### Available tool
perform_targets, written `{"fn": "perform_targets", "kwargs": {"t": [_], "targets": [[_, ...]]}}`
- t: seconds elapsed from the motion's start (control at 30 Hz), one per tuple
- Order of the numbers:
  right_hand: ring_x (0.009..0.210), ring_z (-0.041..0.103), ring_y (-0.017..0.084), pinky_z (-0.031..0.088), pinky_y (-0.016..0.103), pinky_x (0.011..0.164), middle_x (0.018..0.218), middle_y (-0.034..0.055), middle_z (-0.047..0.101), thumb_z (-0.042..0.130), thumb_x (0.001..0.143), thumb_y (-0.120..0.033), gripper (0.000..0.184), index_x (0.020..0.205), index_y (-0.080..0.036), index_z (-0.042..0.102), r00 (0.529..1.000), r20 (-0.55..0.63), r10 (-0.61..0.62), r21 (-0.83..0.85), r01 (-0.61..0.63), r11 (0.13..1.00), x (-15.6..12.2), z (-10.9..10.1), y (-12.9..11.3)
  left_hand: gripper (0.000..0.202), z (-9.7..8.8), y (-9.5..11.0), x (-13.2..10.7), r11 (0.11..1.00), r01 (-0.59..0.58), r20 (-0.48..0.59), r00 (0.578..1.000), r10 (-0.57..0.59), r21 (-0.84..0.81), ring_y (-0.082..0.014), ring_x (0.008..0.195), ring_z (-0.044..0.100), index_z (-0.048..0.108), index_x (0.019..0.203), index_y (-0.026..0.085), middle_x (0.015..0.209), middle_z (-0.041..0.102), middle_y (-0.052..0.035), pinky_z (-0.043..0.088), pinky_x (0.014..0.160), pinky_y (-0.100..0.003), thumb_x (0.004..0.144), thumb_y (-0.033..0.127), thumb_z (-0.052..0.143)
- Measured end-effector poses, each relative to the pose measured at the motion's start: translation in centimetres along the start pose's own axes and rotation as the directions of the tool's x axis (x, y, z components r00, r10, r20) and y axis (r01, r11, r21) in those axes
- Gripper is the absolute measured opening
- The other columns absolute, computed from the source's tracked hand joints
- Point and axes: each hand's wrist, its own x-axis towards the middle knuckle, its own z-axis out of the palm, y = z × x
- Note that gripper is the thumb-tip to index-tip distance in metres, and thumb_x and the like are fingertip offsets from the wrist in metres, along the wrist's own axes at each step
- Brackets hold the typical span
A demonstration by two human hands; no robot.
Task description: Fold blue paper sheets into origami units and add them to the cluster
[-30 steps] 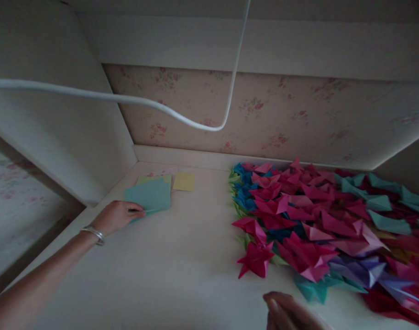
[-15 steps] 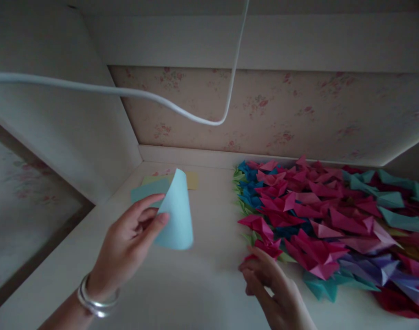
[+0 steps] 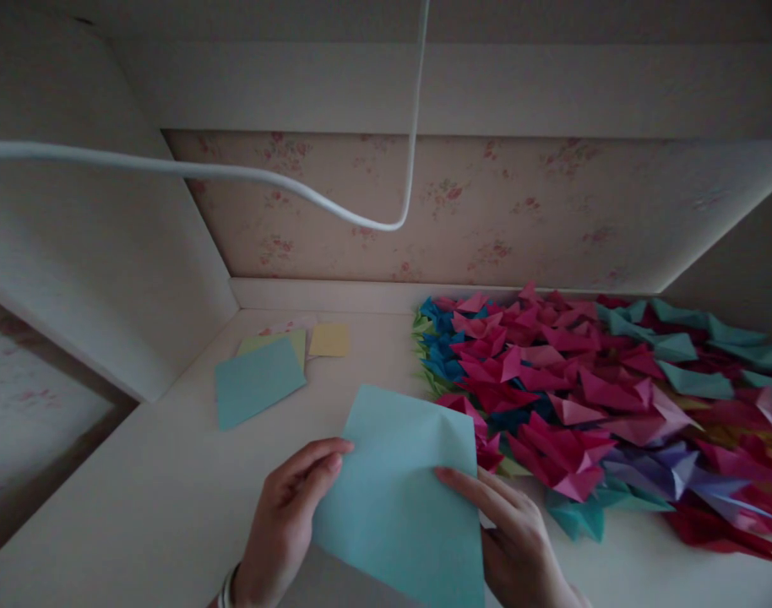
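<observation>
A light blue square paper sheet (image 3: 402, 490) is held flat in front of me, just above the white desk (image 3: 138, 507). My left hand (image 3: 285, 515) grips its left edge with thumb and fingers closed on it. My right hand (image 3: 519, 536) holds the right edge, index finger stretched along the paper. The sheet's far corner overlaps the near edge of a big heap of folded origami pieces (image 3: 582, 405) in pink, red, blue, teal and purple.
A stack of flat sheets (image 3: 256, 380) with a teal one on top lies at the back left, a yellow sheet (image 3: 328, 339) beside it. A white cable (image 3: 234, 173) hangs across the view. Floral wallpaper (image 3: 487, 211) backs the desk; a white side panel stands at left.
My left hand lifted a light blue sheet off the stack at back left and carried it toward me to the middle. My right hand came up and took its right edge.
</observation>
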Motion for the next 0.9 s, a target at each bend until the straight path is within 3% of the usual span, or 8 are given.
{"fn": "perform_targets", "kwargs": {"t": [0.13,0.23,0.3,0.43,0.57,0.67,0.8,0.9], "targets": [[0.085,0.078,0.025,0.064,0.024,0.069,0.102,0.0084,0.080,0.073,0.078,-0.018,0.034,0.109,-0.029,0.078,0.982,0.020,0.185,0.082,-0.186,0.979,-1.0,0.1,1.1,0.025,-0.4,-0.8,0.0,0.992,0.020,0.055,0.998,-0.013,-0.122,-0.0218,0.073,0.070,0.080,0.085,0.024,0.087,0.079,-0.0062,0.057,0.061,-0.026,0.084,0.042,0.064],[0.084,0.078,0.027,0.064,0.028,0.071,0.097,0.0093,0.081,0.079,0.077,-0.037,0.028,0.104,-0.029,0.080,0.971,-0.036,0.234,0.085,-0.231,0.969,-1.5,0.1,1.3,0.022,-0.5,-1.0,-0.1,0.999,0.008,0.176,0.984,0.001,-0.052,-0.0200,0.061,0.069,0.078,0.092,0.025,0.076,0.078,-0.0038,0.056,0.052,-0.025,0.080,0.040,0.067],[0.081,0.078,0.027,0.064,0.028,0.070,0.093,0.0091,0.082,0.078,0.077,-0.044,0.028,0.101,-0.029,0.081,0.977,-0.039,0.210,0.095,-0.205,0.974,-1.5,0.1,1.1,0.022,-0.4,-1.0,-0.2,0.995,-0.079,0.226,0.972,0.065,0.054,-0.0213,0.065,0.073,0.078,0.096,0.026,0.082,0.080,-0.0042,0.059,0.056,-0.026,0.076,0.032,0.071],[0.081,0.077,0.026,0.063,0.028,0.071,0.088,0.0082,0.082,0.076,0.081,-0.042,0.020,0.094,-0.028,0.082,0.982,0.009,0.190,0.057,-0.190,0.980,-0.7,0.0,0.5,0.027,-0.4,-1.0,-0.4,0.923,-0.316,0.255,0.932,0.259,0.220,-0.0247,0.086,0.076,0.080,0.096,0.030,0.096,0.081,-0.0046,0.061,0.076,-0.029,0.074,0.019,0.069],[0.065,0.073,0.022,0.059,0.026,0.059,0.071,0.0066,0.077,0.066,0.090,-0.042,0.027,0.080,-0.021,0.079,0.933,0.095,0.346,0.175,-0.358,0.917,-0.6,0.3,0.4,0.012,-0.4,-1.0,-0.3,0.943,-0.284,0.217,0.945,0.244,0.174,-0.0221,0.079,0.074,0.079,0.081,0.026,0.100,0.078,-0.0067,0.061,0.068,-0.028,0.084,0.027,0.067],[0.061,0.067,0.020,0.054,0.025,0.055,0.064,0.0052,0.070,0.064,0.090,-0.046,0.038,0.066,-0.017,0.071,0.875,0.086,0.476,0.273,-0.481,0.833,-0.9,0.9,0.3,0.027,-0.2,-0.8,-0.4,0.962,-0.246,0.237,0.948,0.213,0.122,-0.0210,0.081,0.072,0.071,0.064,0.023,0.096,0.074,-0.0073,0.058,0.068,-0.027,0.089,0.033,0.065],[0.061,0.063,0.017,0.052,0.024,0.055,0.066,0.0032,0.067,0.073,0.084,-0.043,0.029,0.074,-0.016,0.069,0.793,-0.004,0.610,0.442,-0.545,0.712,-0.8,1.8,0.1,0.012,0.3,-1.1,-0.8,0.993,-0.116,0.275,0.955,0.107,0.015,-0.0219,0.086,0.072,0.069,0.089,0.025,0.092,0.073,-0.0068,0.060,0.077,-0.029,0.090,0.035,0.064],[0.062,0.062,0.015,0.052,0.022,0.055,0.073,0.0012,0.069,0.079,0.080,-0.038,0.026,0.092,-0.019,0.067,0.763,-0.081,0.641,0.577,-0.489,0.654,-0.4,2.3,0.0,0.039,0.6,-2.0,-1.4,0.999,-0.029,0.267,0.963,0.033,-0.020,-0.0243,0.094,0.074,0.054,0.125,0.027,0.110,0.072,-0.0108,0.061,0.082,-0.032,0.089,0.037,0.067]]}}
